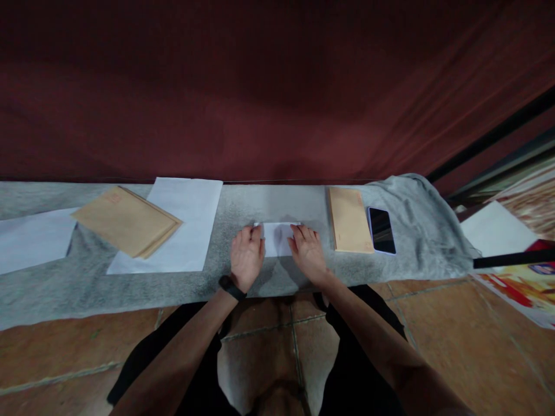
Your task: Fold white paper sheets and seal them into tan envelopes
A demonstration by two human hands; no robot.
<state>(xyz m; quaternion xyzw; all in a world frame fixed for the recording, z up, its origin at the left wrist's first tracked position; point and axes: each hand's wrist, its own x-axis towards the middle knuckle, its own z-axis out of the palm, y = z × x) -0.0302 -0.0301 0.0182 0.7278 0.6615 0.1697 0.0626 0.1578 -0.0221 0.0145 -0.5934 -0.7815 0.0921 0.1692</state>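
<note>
A white sheet of paper [276, 240], folded to a small rectangle, lies flat on the grey cloth [281, 202] in front of me. My left hand [247, 254], with a black band on its wrist, holds the paper's left end, fingers curled and thumb along the side. At the opposite end my right hand [309, 253] grips it in the same way, thumb inward. Both palms face down, and the fingers cover the paper's two ends. Nearest to the right hand is a stack of brown envelopes [352, 222].
A phone [381, 230] lies right of the envelopes. On the left, more brown envelopes [125, 222] overlap a large white sheet [191, 231], with another white paper [34, 237] beyond. A dark red curtain [260, 115] hangs behind. Tiled floor [455, 323] shows below.
</note>
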